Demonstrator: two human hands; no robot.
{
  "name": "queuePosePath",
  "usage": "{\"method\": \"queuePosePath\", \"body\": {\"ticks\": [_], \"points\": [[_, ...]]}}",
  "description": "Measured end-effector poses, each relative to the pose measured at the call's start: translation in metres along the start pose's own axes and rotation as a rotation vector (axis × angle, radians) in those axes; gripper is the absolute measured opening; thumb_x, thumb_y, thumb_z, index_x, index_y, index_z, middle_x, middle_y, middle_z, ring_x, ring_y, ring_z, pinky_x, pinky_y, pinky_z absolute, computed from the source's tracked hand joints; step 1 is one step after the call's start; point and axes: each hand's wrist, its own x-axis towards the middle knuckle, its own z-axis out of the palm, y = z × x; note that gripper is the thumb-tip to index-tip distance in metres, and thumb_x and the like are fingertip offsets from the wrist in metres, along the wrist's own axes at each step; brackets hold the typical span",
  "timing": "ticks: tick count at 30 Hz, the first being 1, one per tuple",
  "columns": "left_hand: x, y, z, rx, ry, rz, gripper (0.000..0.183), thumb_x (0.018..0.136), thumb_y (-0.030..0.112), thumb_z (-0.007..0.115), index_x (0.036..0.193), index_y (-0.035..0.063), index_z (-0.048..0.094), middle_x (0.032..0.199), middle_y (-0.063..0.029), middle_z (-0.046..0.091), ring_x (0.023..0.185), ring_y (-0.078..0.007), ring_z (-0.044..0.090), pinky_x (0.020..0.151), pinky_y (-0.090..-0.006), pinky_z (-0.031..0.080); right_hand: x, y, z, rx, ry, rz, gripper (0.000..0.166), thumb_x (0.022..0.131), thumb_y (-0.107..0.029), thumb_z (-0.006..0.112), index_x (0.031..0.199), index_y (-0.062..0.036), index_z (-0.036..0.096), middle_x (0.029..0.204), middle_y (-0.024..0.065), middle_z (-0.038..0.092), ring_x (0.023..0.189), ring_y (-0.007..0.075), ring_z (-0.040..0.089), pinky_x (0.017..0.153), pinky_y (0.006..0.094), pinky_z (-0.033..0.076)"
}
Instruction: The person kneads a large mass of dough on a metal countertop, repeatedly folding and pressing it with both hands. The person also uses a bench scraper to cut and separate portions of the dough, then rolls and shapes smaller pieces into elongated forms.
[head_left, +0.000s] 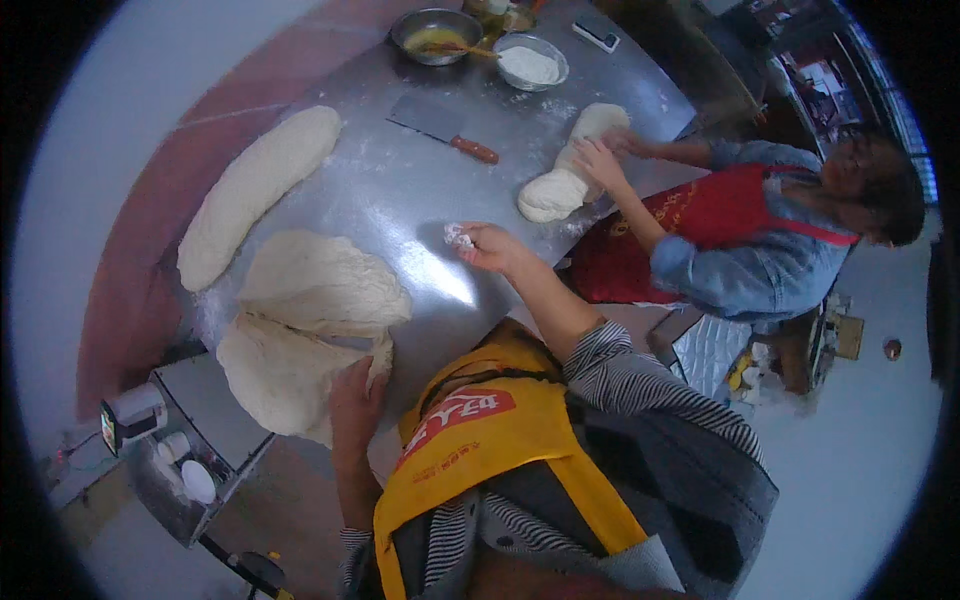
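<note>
A wide slab of dough (300, 322), with a long crease and a gap near its right end, lies on the metal worktable (375, 180). My left hand (358, 401) rests on the dough's near edge, its fingers on the lower right part. Raised over the table to the right of that dough is my right hand (484, 246), its fingertips closed around a small white crumpled or floury lump (457, 237); what the lump is, I cannot tell. A long dough log (259, 196) lies at the far left. Between it and the co-worker lies a cleaver (472, 148) with a wooden handle.
At the right, a co-worker in a red apron (675, 232) has both hands on another dough piece (551, 196). Along the far side stand a metal bowl (436, 22) with yellow contents, a bowl of white flour (529, 66) and a phone-like device (595, 37). A lower surface (214, 409) adjoins at left.
</note>
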Motion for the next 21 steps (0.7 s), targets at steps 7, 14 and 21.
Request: {"method": "queuePosePath", "body": {"ticks": [7,14,21], "points": [[-0.02,-0.003,-0.004,-0.001,-0.088,0.093,0.035,0.089,0.02,0.065,0.121,0.006,0.063,0.112,-0.0176,0.066,0.104,-0.0376,0.06,0.088,-0.0459,0.049,-0.04,-0.017,0.045,0.375,0.06,0.219,0.017,0.098,0.0,0.052,0.112,0.0024,0.061,0.104,0.0103,0.066,0.091,0.0166,0.066,0.076,0.0263,0.057],[-0.02,0.017,0.01,-0.011,-0.102,0.073,0.04,0.088,0.018,0.066,0.127,0.0073,0.059,0.113,-0.0199,0.064,0.103,-0.0405,0.06,0.088,-0.0477,0.049,-0.048,-0.027,0.05,0.402,0.094,0.265,0.022,0.098,0.0,0.051,0.117,0.005,0.06,0.106,0.0116,0.065,0.091,0.0188,0.065,0.078,0.0273,0.057],[0.005,0.055,0.05,-0.024,-0.183,0.063,0.045,0.09,0.022,0.066,0.132,0.0093,0.056,0.113,-0.0214,0.064,0.108,-0.0401,0.059,0.091,-0.0474,0.048,-0.049,-0.001,-0.009,0.058,-0.072,-0.015,0.026,0.098,-0.006,0.052,0.121,0.0047,0.06,0.107,0.0099,0.065,0.096,0.018,0.064,0.082,0.0274,0.053]]}}
